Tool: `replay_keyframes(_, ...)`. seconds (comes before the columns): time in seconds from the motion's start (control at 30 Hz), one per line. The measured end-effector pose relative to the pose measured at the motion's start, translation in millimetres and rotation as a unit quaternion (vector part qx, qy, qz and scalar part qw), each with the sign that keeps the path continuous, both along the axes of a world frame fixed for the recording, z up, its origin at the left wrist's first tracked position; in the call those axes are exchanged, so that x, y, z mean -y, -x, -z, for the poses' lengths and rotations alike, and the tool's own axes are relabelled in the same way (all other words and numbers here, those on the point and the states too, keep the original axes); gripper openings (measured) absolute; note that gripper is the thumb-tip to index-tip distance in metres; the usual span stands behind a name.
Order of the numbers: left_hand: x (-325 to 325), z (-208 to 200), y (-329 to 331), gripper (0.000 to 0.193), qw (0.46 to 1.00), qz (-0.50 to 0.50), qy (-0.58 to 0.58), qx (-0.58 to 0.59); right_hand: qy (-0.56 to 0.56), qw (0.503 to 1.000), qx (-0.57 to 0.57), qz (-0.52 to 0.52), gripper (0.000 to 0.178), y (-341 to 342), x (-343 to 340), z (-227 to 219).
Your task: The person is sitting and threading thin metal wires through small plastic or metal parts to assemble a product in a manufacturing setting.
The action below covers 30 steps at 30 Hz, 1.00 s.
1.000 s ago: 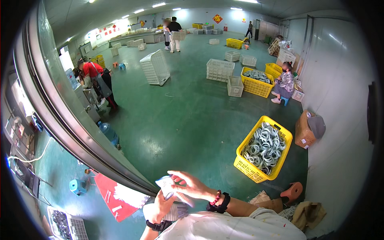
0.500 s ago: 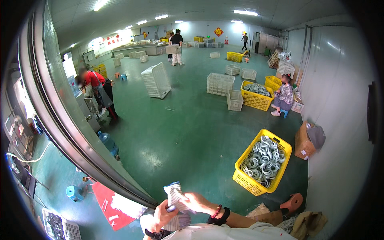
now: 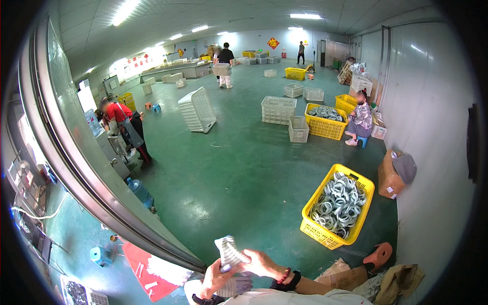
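A grey-and-white striped work glove (image 3: 231,251) stands up between my hands in front of my body. My left hand (image 3: 217,278) grips its lower end, fingers closed round the cloth. From the right, my right hand (image 3: 258,263) pinches the glove's side; its fingertips are partly hidden by the fabric. A second striped glove (image 3: 235,285) lies just below, close to my left wrist and against my clothing. I cannot make out whether either hand touches that second glove.
A yellow basket of grey rings (image 3: 338,203) stands on the floor ahead right, near a cardboard box (image 3: 390,175). A metal door frame (image 3: 109,201) runs along my left. A brown stool (image 3: 378,256) sits at lower right. Several people and crates (image 3: 196,110) are farther off.
Both hands have shifted slightly right and down with the glove, which now leans left at its top. The view has turned a little, and the far walking person now stands farther left.
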<state>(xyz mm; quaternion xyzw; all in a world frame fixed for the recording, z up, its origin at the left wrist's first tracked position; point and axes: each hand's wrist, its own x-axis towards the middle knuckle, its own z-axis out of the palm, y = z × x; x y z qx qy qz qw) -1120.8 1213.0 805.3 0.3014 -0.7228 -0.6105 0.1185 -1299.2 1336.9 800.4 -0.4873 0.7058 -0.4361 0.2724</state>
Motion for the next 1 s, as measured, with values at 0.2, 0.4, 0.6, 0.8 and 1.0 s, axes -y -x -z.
replay_keyframes(0.2,-3.1,-7.8,1.5,0.042,0.997,0.048,-0.061,0.009,0.088,0.993,-0.074,0.004,0.015,6.2,-2.7,12.4)
replay_keyframes(0.4,1.1,30.1,-2.5,0.038,0.991,0.064,-0.083,-0.088,0.104,0.995,0.006,0.000,0.028,3.9,-5.7,-3.1)
replay_keyframes(0.6,-7.8,9.7,5.0,0.029,0.990,-0.061,-0.030,-0.125,0.160,0.987,-0.025,-0.008,0.037,0.2,-8.0,-0.3)
replay_keyframes(0.8,-4.7,4.5,0.9,0.034,0.995,0.029,-0.044,-0.081,0.005,0.999,-0.031,-0.029,0.028,5.0,-12.4,3.2)
replay_keyframes(1.0,2.3,4.6,-2.3,0.039,0.997,-0.009,-0.057,-0.043,-0.029,0.998,-0.009,-0.057,0.027,2.0,-13.7,-12.8)
